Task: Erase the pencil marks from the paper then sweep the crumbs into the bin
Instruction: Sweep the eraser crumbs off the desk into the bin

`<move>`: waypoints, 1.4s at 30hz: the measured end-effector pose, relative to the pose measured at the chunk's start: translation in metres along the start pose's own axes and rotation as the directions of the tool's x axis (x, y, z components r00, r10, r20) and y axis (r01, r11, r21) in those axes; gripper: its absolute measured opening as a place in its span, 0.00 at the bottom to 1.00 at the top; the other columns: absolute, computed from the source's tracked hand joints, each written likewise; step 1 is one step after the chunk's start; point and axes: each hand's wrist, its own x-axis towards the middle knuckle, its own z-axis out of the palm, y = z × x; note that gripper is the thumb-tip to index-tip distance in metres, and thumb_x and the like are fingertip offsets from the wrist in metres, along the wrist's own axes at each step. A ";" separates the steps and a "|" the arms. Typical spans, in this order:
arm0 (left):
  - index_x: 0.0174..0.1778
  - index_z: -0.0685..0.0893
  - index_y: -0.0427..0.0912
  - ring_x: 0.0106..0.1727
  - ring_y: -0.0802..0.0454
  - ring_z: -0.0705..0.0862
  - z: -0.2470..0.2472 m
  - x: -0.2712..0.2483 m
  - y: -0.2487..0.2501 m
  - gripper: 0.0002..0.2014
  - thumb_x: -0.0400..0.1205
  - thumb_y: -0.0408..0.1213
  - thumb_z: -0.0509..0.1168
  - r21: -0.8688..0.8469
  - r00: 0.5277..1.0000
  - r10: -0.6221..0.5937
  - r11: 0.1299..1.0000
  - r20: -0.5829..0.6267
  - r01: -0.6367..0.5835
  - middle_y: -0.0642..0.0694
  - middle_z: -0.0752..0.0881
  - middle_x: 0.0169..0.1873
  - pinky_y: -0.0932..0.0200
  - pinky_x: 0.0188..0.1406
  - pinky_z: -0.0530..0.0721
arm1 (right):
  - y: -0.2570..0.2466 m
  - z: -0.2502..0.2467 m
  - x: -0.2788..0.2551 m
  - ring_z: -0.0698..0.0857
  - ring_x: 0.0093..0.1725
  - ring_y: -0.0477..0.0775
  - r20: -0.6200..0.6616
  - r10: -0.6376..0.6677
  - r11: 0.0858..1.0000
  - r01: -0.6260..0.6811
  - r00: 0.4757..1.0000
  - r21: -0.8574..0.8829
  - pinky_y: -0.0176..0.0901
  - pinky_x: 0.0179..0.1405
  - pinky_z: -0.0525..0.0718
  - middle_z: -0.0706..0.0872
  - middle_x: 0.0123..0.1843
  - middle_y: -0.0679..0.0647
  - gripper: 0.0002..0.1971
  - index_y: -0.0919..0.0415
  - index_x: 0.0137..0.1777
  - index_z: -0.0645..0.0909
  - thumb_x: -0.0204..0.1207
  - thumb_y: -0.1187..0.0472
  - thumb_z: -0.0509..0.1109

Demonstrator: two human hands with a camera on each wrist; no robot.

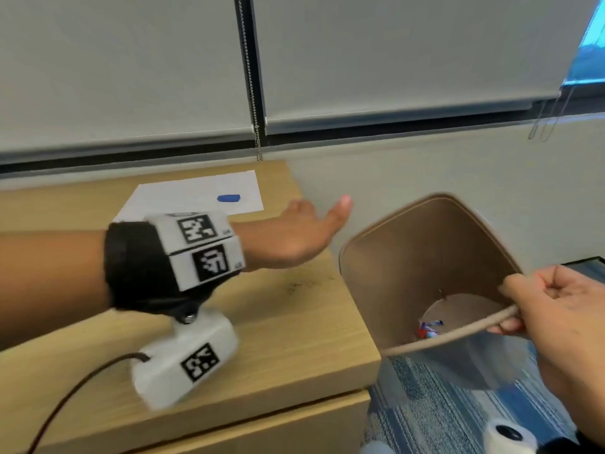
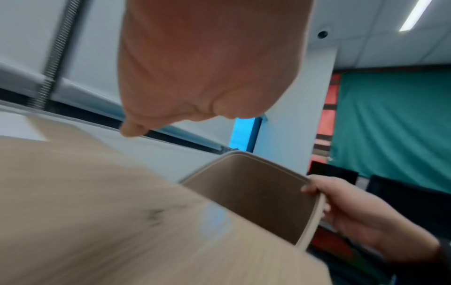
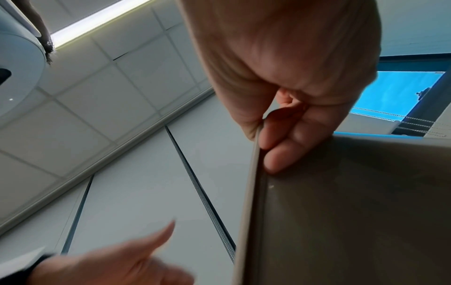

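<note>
A white paper (image 1: pixel 196 194) lies at the back of the wooden cabinet top (image 1: pixel 278 339), with a blue eraser (image 1: pixel 229 198) on it. Dark crumbs (image 1: pixel 299 285) are scattered near the cabinet's right edge. My left hand (image 1: pixel 301 234) hovers open above the top, fingers straight, just behind the crumbs. My right hand (image 1: pixel 556 309) grips the near rim of a brown bin (image 1: pixel 425 244), held tilted beside the cabinet's right edge; the grip shows in the right wrist view (image 3: pixel 280 135). The left wrist view shows the bin (image 2: pixel 256 192) and blurred crumbs (image 2: pixel 153 216).
A crumpled wrapper (image 1: pixel 429 329) lies at the bin's bottom. Window blinds with a bead chain (image 1: pixel 252 93) stand behind the cabinet. Blue patterned carpet (image 1: pixel 442 414) lies below the bin. A dark object (image 1: pixel 586 262) sits at the right edge.
</note>
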 end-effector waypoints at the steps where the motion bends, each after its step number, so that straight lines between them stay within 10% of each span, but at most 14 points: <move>1: 0.85 0.41 0.38 0.86 0.46 0.48 -0.004 -0.005 -0.018 0.50 0.74 0.71 0.31 0.041 0.996 -0.084 0.995 -0.037 0.086 0.44 0.42 0.86 0.44 0.83 0.50 | 0.000 0.000 0.000 0.76 0.10 0.44 0.001 -0.002 1.000 0.002 1.000 0.016 0.34 0.14 0.81 0.74 0.14 0.58 0.09 0.68 0.32 0.71 0.70 0.74 0.67; 7: 0.83 0.32 0.35 0.83 0.41 0.31 0.035 -0.029 -0.056 0.52 0.72 0.72 0.26 0.315 0.923 -0.367 0.895 0.121 0.314 0.37 0.29 0.82 0.41 0.82 0.38 | -0.004 0.003 -0.003 0.77 0.12 0.44 0.000 -0.029 0.999 0.029 1.000 0.023 0.34 0.17 0.82 0.77 0.14 0.54 0.10 0.63 0.30 0.72 0.69 0.71 0.69; 9: 0.82 0.30 0.36 0.82 0.41 0.28 0.058 -0.020 -0.018 0.53 0.71 0.74 0.25 0.308 0.958 -0.252 0.930 0.134 0.202 0.36 0.28 0.81 0.40 0.81 0.34 | -0.006 0.003 -0.005 0.78 0.12 0.44 0.010 -0.042 0.999 0.042 0.999 0.015 0.35 0.18 0.82 0.78 0.15 0.54 0.13 0.58 0.26 0.72 0.68 0.70 0.69; 14: 0.83 0.33 0.35 0.83 0.43 0.31 0.088 0.004 0.090 0.80 0.33 0.80 0.15 -0.029 0.955 0.209 0.978 0.209 -0.207 0.38 0.30 0.82 0.45 0.80 0.35 | -0.005 0.000 -0.011 0.82 0.16 0.49 0.038 0.001 0.999 -0.003 0.999 0.041 0.49 0.28 0.86 0.82 0.24 0.66 0.13 0.56 0.27 0.74 0.69 0.62 0.73; 21: 0.83 0.33 0.35 0.84 0.47 0.33 0.041 -0.018 0.010 0.45 0.81 0.67 0.35 0.020 0.998 -0.058 0.998 -0.022 0.058 0.41 0.32 0.83 0.50 0.81 0.38 | -0.008 0.001 -0.012 0.78 0.12 0.44 0.057 0.026 0.988 -0.035 0.998 0.151 0.34 0.17 0.83 0.79 0.14 0.54 0.11 0.63 0.32 0.73 0.72 0.73 0.68; 27: 0.83 0.33 0.35 0.84 0.43 0.33 0.041 -0.049 -0.072 0.49 0.76 0.70 0.29 0.329 0.924 -0.380 0.879 0.045 0.345 0.38 0.31 0.83 0.42 0.83 0.41 | -0.016 0.006 -0.012 0.77 0.12 0.43 0.053 -0.001 0.983 -0.009 0.999 0.183 0.34 0.17 0.83 0.78 0.14 0.54 0.14 0.59 0.30 0.71 0.71 0.74 0.69; 32: 0.82 0.31 0.35 0.82 0.40 0.28 0.080 -0.011 0.015 0.50 0.77 0.73 0.29 0.291 0.984 -0.114 0.954 0.138 0.069 0.36 0.28 0.81 0.39 0.81 0.32 | -0.018 0.008 -0.012 0.78 0.12 0.45 0.060 0.002 0.982 -0.013 0.998 0.188 0.33 0.16 0.83 0.79 0.15 0.55 0.13 0.60 0.31 0.72 0.71 0.74 0.69; 36: 0.84 0.36 0.34 0.84 0.41 0.33 0.081 0.011 0.071 0.77 0.41 0.82 0.13 0.120 0.983 0.013 0.992 0.184 -0.036 0.37 0.32 0.83 0.43 0.79 0.33 | -0.015 0.003 -0.012 0.78 0.12 0.45 0.069 0.017 0.980 -0.030 0.997 0.194 0.32 0.18 0.83 0.80 0.16 0.56 0.14 0.60 0.31 0.71 0.71 0.75 0.69; 39: 0.83 0.36 0.32 0.84 0.40 0.34 0.056 0.013 0.055 0.54 0.74 0.75 0.26 0.098 0.995 0.001 0.995 0.101 -0.011 0.35 0.34 0.83 0.44 0.80 0.35 | -0.009 -0.001 -0.012 0.76 0.12 0.45 0.076 0.047 0.975 -0.062 0.996 0.213 0.31 0.17 0.81 0.77 0.14 0.55 0.14 0.63 0.30 0.70 0.71 0.78 0.67; 42: 0.83 0.36 0.32 0.84 0.37 0.36 0.024 0.011 0.000 0.47 0.81 0.68 0.31 0.180 0.985 -0.173 0.969 -0.003 0.170 0.34 0.33 0.83 0.41 0.81 0.39 | -0.006 -0.002 -0.008 0.74 0.11 0.43 0.099 0.089 0.959 -0.112 0.991 0.261 0.30 0.16 0.80 0.76 0.14 0.54 0.14 0.64 0.30 0.69 0.72 0.78 0.65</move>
